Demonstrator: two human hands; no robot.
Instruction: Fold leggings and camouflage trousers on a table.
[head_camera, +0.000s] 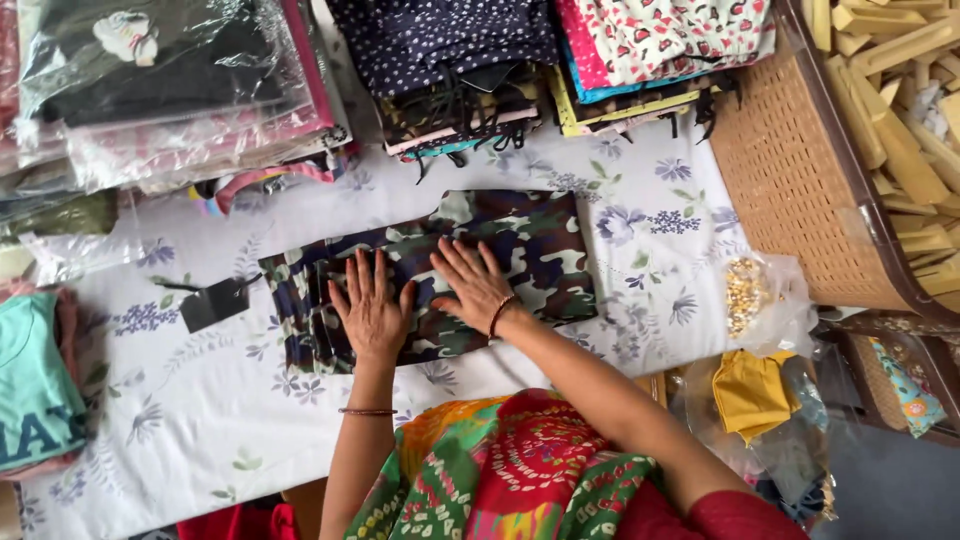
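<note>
A folded camouflage garment (440, 270) lay in the middle of a white cloth with a blue flower print (200, 400), and all places here are given from this garment. The left hand (370, 310) rested flat on its lower left part, with the fingers straight and a little spread. The right hand (472, 283) lay flat just beside it, on the lower middle of the garment, also with the fingers spread, holding nothing. Each wrist carried a thin bangle. A black tag (213, 303) lay on the cloth just left of the garment, joined to it by a thin string. Beyond the garment's far edge stood stacks of folded printed clothes (470, 70), and far to the left were clothes packed in clear plastic bags (160, 90). To the right stood a brown woven basket (800, 180), and near it a clear bag with small golden pieces (745, 295).
</note>
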